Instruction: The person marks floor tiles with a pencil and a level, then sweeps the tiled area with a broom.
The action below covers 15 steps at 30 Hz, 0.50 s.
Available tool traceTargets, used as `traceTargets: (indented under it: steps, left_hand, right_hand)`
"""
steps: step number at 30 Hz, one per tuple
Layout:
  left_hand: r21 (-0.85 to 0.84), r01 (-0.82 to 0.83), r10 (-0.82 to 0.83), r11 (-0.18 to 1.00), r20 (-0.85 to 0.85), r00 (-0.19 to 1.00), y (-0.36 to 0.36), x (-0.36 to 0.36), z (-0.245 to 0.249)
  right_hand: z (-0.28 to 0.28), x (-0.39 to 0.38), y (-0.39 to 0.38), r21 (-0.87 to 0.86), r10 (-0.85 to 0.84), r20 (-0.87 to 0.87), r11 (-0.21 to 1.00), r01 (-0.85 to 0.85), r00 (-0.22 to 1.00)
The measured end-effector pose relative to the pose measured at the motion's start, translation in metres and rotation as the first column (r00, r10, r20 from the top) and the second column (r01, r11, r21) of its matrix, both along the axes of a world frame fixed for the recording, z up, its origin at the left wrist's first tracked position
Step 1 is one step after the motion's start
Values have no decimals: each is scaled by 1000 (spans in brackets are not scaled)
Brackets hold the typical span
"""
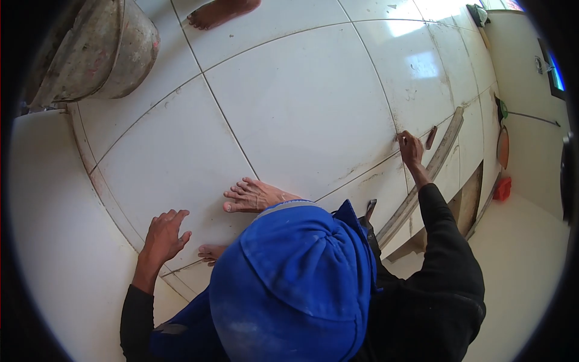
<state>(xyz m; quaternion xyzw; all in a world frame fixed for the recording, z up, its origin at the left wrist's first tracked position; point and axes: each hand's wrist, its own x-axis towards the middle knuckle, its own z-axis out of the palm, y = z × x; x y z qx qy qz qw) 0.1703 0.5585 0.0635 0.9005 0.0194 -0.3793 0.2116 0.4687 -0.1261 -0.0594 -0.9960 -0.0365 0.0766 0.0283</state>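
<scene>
A stained bucket (129, 57) at upper left is cut off, its contents unreadable. The person's right hand (411, 148) bunches its fingertips at the tiled floor (289, 102), just beside a small brown block (431, 137); whether it grasps anything cannot be told. The left hand (166, 236) is loosely spread, holding nothing. Blue cloth (289, 277) hides the lower middle.

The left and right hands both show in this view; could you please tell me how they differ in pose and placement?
The left hand is open with its thumb apart from the fingers, while the right hand has its fingers bent and drawn together. The left hand is near bare toes, whereas the right hand is beside a short reddish-brown piece. Both are bare, with black sleeves.
</scene>
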Motion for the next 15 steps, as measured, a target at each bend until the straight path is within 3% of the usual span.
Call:
traceTargets:
  steps: [2,3,5,10,13,15]
  left_hand:
    - [45,66,-68,997,36,997,7,10,-1]
    - [78,67,-63,995,-50,997,5,21,6]
    - [95,76,-75,993,-17,997,10,28,8]
    - [103,52,-59,993,66,996,24,27,11]
    - [93,-33,31,995,33,999,41,21,17]
    - [196,-67,74,978,-28,997,58,18,21]
  right_hand:
    - [0,-11,-1,-20,-88,-24,996,87,996]
    - [-9,-14,-2,18,-121,64,993,120,991]
    - [-29,-10,6,57,-206,199,978,199,958]
    - [-35,36,70,223,-194,230,964,143,954]
    - [-45,95,102,273,-183,295,957,101,938]
    - [-59,137,121,335,-170,340,941,50,925]
